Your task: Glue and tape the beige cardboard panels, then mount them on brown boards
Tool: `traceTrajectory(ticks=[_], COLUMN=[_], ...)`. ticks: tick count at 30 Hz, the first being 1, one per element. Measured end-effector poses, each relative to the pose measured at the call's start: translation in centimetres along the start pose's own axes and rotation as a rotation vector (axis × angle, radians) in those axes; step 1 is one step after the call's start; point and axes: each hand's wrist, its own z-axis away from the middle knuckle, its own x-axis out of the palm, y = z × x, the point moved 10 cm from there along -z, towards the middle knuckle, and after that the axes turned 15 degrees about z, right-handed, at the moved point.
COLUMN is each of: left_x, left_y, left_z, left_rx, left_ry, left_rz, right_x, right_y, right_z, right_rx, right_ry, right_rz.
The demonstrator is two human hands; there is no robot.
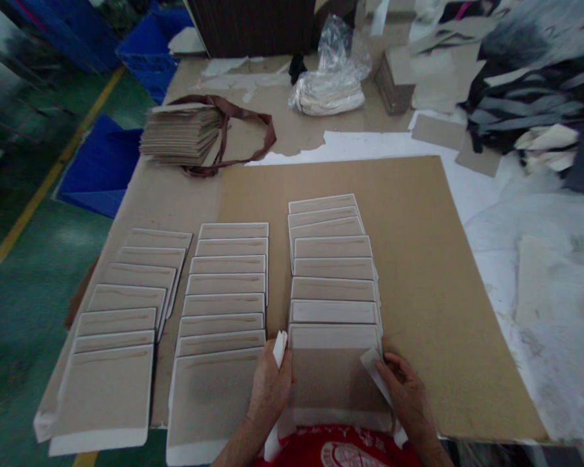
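Observation:
Three overlapping columns of grey-beige boards with pale edges lie before me: a left column point(102, 389), a middle column point(219, 395) and a right column point(331, 373). My left hand point(270, 376) is closed around a small bundle of white strips point(279, 348), between the middle and right columns. At the lower right edge of the right column, my right hand point(406, 389) pinches a pale strip point(376, 370) that slants over the nearest board. Thin brownish streaks run along the exposed top bands of many boards.
A brown cardboard sheet point(418, 259) covers much of the table. Behind stand a stack of boards point(180, 136) with a brown strap point(267, 133), a plastic-wrapped bundle point(328, 94) and another stack point(394, 84). Dark fabric scraps point(530, 104) lie right; blue bins point(97, 168) stand left.

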Motion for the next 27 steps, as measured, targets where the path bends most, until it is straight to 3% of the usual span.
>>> traceTrajectory(ticks=[5, 7, 9, 11, 14, 17, 20, 23, 27], left_x=[-1.1, -1.0, -0.4, 0.4, 1.7, 3.3, 4.5, 5.2, 5.6], left_y=[2.2, 3.5, 4.8, 6.4, 8.6, 9.3, 9.0, 8.8, 8.4], left_z=[0.9, 1.3, 1.7, 2.0, 2.2, 1.6, 0.4, -0.7, -1.8], left_rx=[0.223, 0.323, 0.396, 0.46, 0.513, 0.463, 0.406, 0.397, 0.38], left_ry=[0.063, 0.054, 0.003, -0.053, -0.143, -0.228, -0.272, -0.278, -0.268], left_rz=[-0.141, -0.181, -0.206, -0.21, -0.21, -0.353, -0.55, -0.669, -0.737], right_x=[-2.4, -2.8, -2.1, -1.4, -0.7, 1.5, 4.8, 7.6, 9.4], right_y=[-1.1, -2.0, -3.4, -5.9, -12.5, -20.2, -25.1, -27.3, -28.1], right_z=[0.8, 1.0, 1.1, 0.6, -1.8, -3.7, -4.4, -4.4, -4.3], right_rx=[0.031, 0.061, 0.086, 0.082, -0.137, -0.457, -0.617, -0.683, -0.705], right_ry=[0.014, -0.088, -0.267, -0.391, -0.36, -0.301, -0.32, -0.366, -0.355], right_rz=[0.137, 0.098, -0.007, -0.091, -0.047, 0.114, 0.279, 0.407, 0.491])
